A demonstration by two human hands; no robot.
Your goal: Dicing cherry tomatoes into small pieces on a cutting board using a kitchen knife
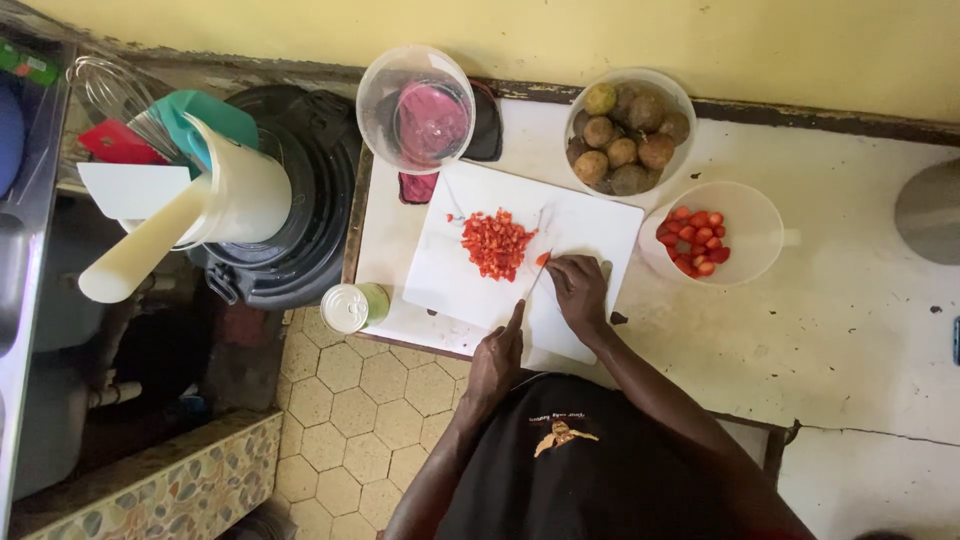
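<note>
Can (352, 306): one, lid up, at the tabletop (850, 340) edge.
Clear bowls: three — empty (415, 108), round brownish fruit (628, 130), red pieces (712, 232).
Cutting board (590, 235): one, white, carrying one chopped red heap (496, 243).
Left hand (497, 360): clenched around one knife (533, 284), blade on board.
Right hand (578, 286): fingertips pinning one red piece (542, 258), beside heap.

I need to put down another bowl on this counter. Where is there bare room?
Bare counter lies right of the strawberry bowl, toward the grey object. It is crowded around the cutting board, where both hands, left and right, work.
</note>
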